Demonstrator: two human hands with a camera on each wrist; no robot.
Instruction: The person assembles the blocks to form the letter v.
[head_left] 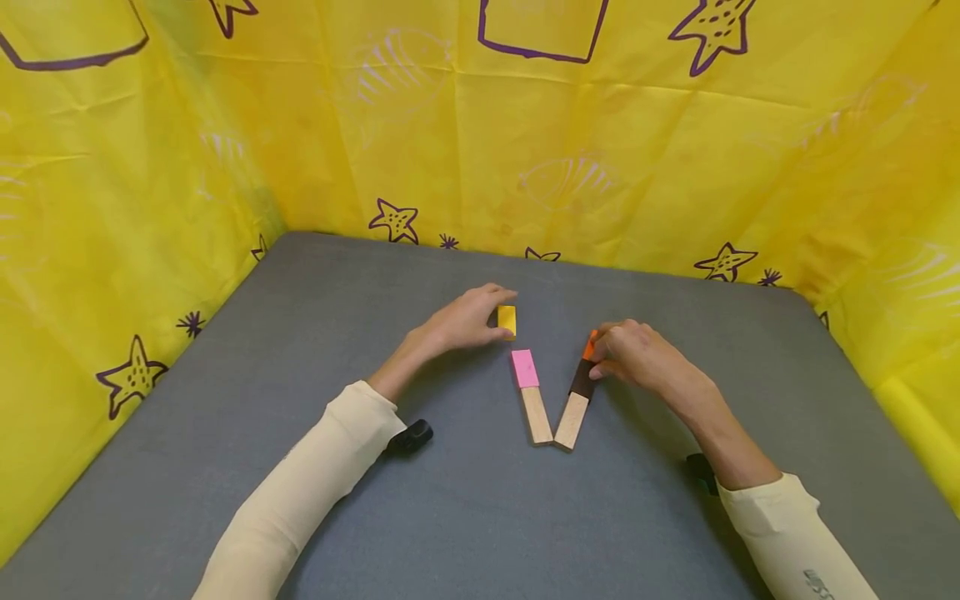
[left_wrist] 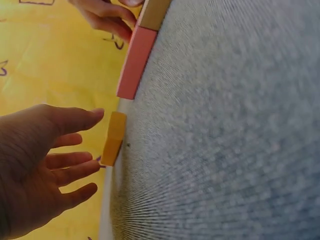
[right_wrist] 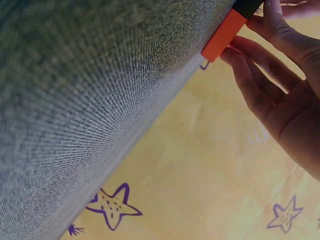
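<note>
My left hand (head_left: 468,318), fingers spread and thumb apart, is beside a small yellow block (head_left: 507,322). In the left wrist view, a slight gap shows between the thumb and that yellow block (left_wrist: 114,137). My right hand (head_left: 637,354) touches the side of an orange block (head_left: 589,347) with its fingers, the thumb by a dark brown block (head_left: 582,379). Below the brown one lies a plain wooden block (head_left: 572,421). A pink block (head_left: 525,368) and another plain wooden block (head_left: 536,415) form the other arm of a V, their lower ends meeting.
The blocks lie on a grey tabletop (head_left: 480,517). Yellow cloth (head_left: 300,142) with starfish and fish drawings hangs around the back and sides. Black wrist devices (head_left: 412,436) are at both sleeves.
</note>
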